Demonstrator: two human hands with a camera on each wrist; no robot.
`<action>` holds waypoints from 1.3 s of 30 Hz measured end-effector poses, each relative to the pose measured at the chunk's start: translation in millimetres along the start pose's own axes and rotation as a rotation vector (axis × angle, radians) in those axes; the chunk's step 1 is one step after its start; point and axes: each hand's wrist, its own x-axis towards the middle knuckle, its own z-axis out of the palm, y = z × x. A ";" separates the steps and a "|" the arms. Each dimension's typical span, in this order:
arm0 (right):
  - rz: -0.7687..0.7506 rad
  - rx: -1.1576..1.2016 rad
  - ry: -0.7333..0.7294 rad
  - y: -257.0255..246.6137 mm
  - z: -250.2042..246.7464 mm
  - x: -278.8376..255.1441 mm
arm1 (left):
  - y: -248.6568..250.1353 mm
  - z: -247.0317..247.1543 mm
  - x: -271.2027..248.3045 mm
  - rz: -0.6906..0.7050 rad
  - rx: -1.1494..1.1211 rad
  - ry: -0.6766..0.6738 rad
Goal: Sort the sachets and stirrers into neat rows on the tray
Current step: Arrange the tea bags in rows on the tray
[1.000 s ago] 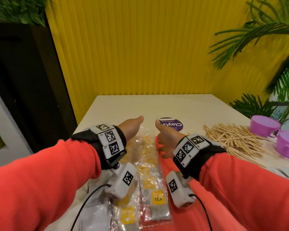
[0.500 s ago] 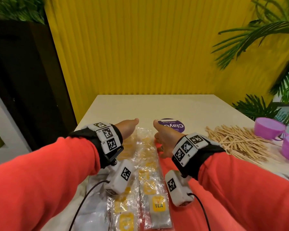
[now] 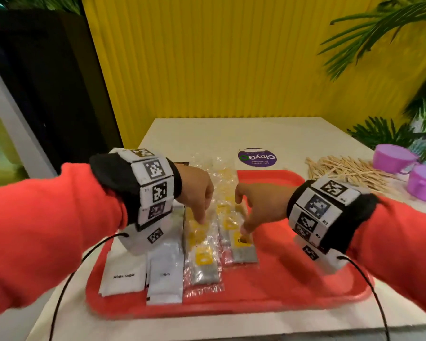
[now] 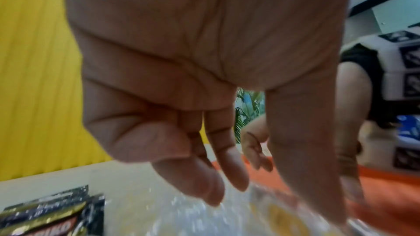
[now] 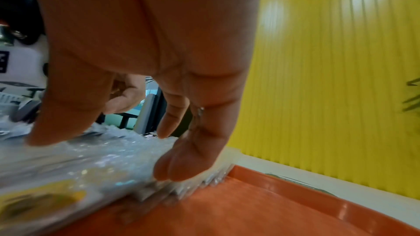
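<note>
Lengthwise, tea sachet rows [image 3: 228,217] run near-to-far on tray [image 3: 293,286]; left hand [image 3: 194,190], right hand [image 3: 261,205] grip loose, fingertips pressing rows.

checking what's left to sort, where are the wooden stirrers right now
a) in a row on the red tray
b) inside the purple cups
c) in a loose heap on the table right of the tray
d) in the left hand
c: the wooden stirrers lie in a loose heap on the table, off the red tray and beside the purple cups.
</note>
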 end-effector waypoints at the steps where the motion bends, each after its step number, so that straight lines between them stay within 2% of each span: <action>1: -0.005 -0.032 -0.008 -3.3 3.8 -2.9 | 2.9 6.9 -3.5 -0.005 0.056 -0.024; 5: -0.012 -0.114 -0.001 -15.8 18.8 -9.9 | 14.9 31.3 -12.1 -0.021 0.192 -0.037; 12: -0.002 -0.265 -0.070 -26.1 23.4 -8.0 | 26.3 48.7 -14.1 0.009 0.244 -0.052; 17: -0.020 -0.269 -0.096 -21.5 20.6 -6.6 | 26.8 48.3 -13.0 0.001 0.254 -0.049; 22: 0.029 -0.207 -0.037 -13.1 17.4 -7.0 | 21.3 43.6 -8.5 -0.023 0.194 -0.033; 26: 0.139 -0.035 0.015 -11.3 11.6 -7.4 | 18.0 32.5 -2.5 -0.017 0.092 0.101; 29: 0.186 0.183 -0.031 -7.2 8.5 -2.5 | 17.6 28.8 4.7 -0.034 0.087 0.170; 35: 0.283 0.644 -0.048 -3.2 7.5 4.5 | 24.4 30.5 13.8 -0.040 0.193 0.111; 39: 0.328 0.709 -0.090 2.0 7.5 7.7 | 26.8 29.1 16.4 -0.034 0.163 0.104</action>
